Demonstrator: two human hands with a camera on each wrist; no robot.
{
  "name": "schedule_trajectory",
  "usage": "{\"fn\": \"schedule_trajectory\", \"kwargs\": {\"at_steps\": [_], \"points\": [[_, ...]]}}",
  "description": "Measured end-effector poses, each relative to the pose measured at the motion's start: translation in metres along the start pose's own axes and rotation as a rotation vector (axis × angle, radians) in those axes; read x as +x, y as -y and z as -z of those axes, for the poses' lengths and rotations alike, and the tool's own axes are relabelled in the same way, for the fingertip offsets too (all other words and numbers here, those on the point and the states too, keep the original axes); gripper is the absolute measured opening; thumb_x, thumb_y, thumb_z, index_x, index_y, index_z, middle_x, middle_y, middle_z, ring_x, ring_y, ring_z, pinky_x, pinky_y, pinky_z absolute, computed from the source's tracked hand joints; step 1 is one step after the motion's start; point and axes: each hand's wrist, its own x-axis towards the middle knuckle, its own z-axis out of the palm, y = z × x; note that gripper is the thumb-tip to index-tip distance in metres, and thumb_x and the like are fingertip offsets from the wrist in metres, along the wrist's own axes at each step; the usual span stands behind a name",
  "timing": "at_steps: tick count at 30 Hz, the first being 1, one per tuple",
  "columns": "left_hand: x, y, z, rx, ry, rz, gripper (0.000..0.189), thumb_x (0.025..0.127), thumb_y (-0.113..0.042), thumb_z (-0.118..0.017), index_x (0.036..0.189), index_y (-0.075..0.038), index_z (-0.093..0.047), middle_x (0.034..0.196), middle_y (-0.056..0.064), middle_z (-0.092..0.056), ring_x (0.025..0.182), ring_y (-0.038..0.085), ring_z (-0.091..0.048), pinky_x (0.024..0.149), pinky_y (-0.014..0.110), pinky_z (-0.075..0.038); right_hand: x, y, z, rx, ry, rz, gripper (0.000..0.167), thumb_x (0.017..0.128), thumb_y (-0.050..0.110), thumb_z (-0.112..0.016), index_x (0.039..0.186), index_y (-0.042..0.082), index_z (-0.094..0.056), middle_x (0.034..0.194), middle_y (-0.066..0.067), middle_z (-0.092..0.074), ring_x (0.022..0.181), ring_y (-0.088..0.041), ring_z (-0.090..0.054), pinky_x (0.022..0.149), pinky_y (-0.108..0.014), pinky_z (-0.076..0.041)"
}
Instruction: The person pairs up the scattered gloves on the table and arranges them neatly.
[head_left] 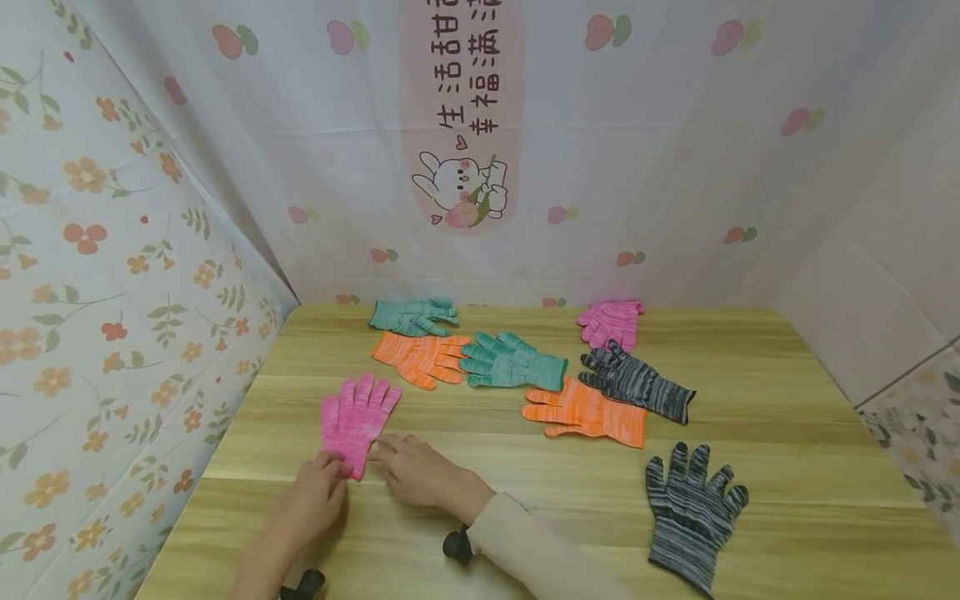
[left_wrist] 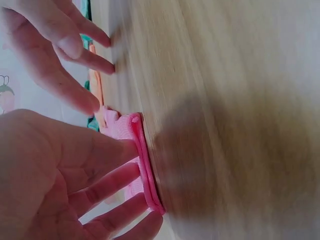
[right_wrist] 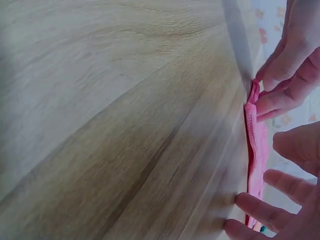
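Observation:
A pink knit glove [head_left: 358, 417] lies on the left side of the table with its fingers pointing away from me. My left hand [head_left: 318, 492] pinches the near edge of its cuff, thumb on one side and fingers on the other. In the left wrist view the cuff [left_wrist: 142, 160] runs as a folded pink band along the fingertips. My right hand [head_left: 420, 471] is at the glove's right side, its fingers apart and relaxed, fingertips close to the glove's edge. Between the right fingers nothing is held in the right wrist view.
Beyond the pink glove lie green gloves [head_left: 517, 364] and an orange glove [head_left: 423, 358]. Farther right are another orange glove [head_left: 585, 410], a grey-black glove [head_left: 637, 382] overlapping it, and a second pink glove [head_left: 611, 322]. Another grey-black glove [head_left: 693, 512] lies at the near right.

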Motion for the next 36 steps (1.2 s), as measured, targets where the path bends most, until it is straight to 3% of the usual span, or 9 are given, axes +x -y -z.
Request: {"fn": "schedule_trajectory", "kwargs": {"at_steps": [4,10,16,19,24,31,36], "points": [[-0.004,-0.003,-0.002,-0.035,-0.026,-0.011,0.017,0.084,0.000,-0.056,0.097,0.000,-0.066,0.113,0.019,-0.059,0.105,0.040,-0.054,0.093,0.055,-0.042,-0.001,0.002,0.001,-0.003,0.026,-0.011,0.037,0.096,0.019,-0.047,0.131,0.029,-0.054,0.145,-0.004,-0.041,0.128,-0.023,-0.044,0.102,-0.037,-0.041],[-0.010,0.002,-0.006,-0.142,-0.124,-0.026,0.022,0.082,0.008,-0.055,0.100,0.003,-0.066,0.115,0.021,-0.057,0.109,0.042,-0.051,0.093,0.056,-0.041,-0.002,0.001,0.001,-0.058,0.055,-0.029,0.034,0.096,0.019,-0.048,0.126,0.030,-0.059,0.143,-0.006,-0.044,0.131,-0.021,-0.041,0.108,-0.034,-0.035],[-0.013,0.010,-0.002,-0.184,-0.239,0.071,0.027,0.082,0.007,-0.055,0.108,0.009,-0.062,0.116,0.027,-0.055,0.108,0.044,-0.051,0.088,0.056,-0.044,0.000,0.000,0.002,-0.062,0.034,0.009,0.033,0.095,0.019,-0.049,0.127,0.024,-0.057,0.141,-0.007,-0.044,0.130,-0.022,-0.042,0.108,-0.034,-0.034],[-0.014,0.013,0.001,-0.156,-0.225,0.113,0.028,0.082,0.004,-0.056,0.108,0.009,-0.062,0.112,0.028,-0.058,0.106,0.045,-0.052,0.089,0.057,-0.042,0.001,0.001,0.003,-0.101,0.047,0.028,0.038,0.093,0.020,-0.051,0.131,0.027,-0.053,0.143,-0.005,-0.041,0.126,-0.022,-0.044,0.104,-0.036,-0.038],[-0.014,0.013,0.002,-0.106,-0.177,0.125,0.027,0.081,0.002,-0.057,0.107,0.008,-0.064,0.110,0.025,-0.061,0.104,0.044,-0.054,0.090,0.057,-0.041,0.000,0.003,0.003,-0.148,0.086,0.029,0.043,0.093,0.023,-0.052,0.134,0.036,-0.049,0.147,-0.001,-0.037,0.124,-0.023,-0.043,0.101,-0.041,-0.040],[-0.015,0.009,0.000,-0.095,-0.136,0.162,0.029,0.082,0.002,-0.056,0.110,0.008,-0.063,0.115,0.025,-0.059,0.107,0.044,-0.053,0.092,0.057,-0.041,-0.003,0.003,0.003,-0.146,0.089,0.028,0.043,0.092,0.023,-0.052,0.133,0.033,-0.051,0.147,-0.001,-0.038,0.128,-0.022,-0.041,0.104,-0.042,-0.037],[-0.013,0.009,-0.004,-0.029,-0.124,0.169,0.022,0.087,-0.006,-0.056,0.105,0.006,-0.063,0.113,0.024,-0.058,0.104,0.041,-0.053,0.090,0.055,-0.043,-0.004,-0.001,-0.001,-0.138,0.079,0.057,0.043,0.090,0.024,-0.053,0.132,0.033,-0.052,0.146,-0.002,-0.039,0.130,-0.023,-0.039,0.106,-0.043,-0.034]]}}
